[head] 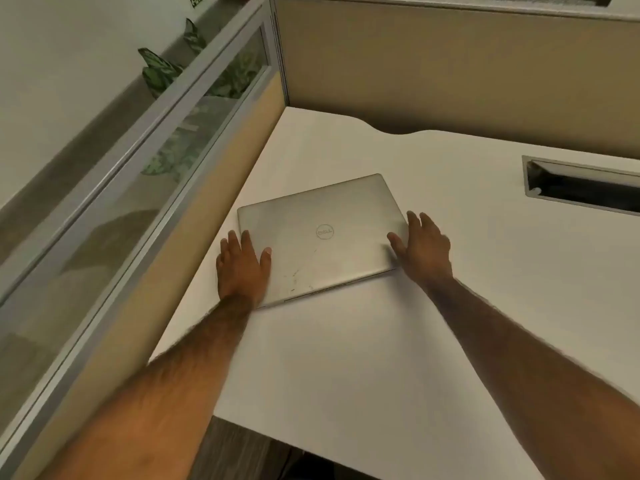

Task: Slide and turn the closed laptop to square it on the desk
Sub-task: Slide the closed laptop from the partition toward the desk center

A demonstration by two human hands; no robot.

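A closed silver laptop (320, 233) with a round logo on its lid lies flat on the white desk (346, 358), turned at an angle to the desk's edges. My left hand (242, 268) rests on the laptop's near left corner, fingers spread over the lid and its left side. My right hand (424, 247) presses against the laptop's right edge, thumb on the lid and fingers along the side. Both hands are in contact with the laptop.
A tan partition (450, 74) runs along the back of the desk. A glass-topped partition (166, 188) stands along the left, close to the laptop. A cable slot (581, 187) opens in the desk at the right. The desk's near edge is at the bottom.
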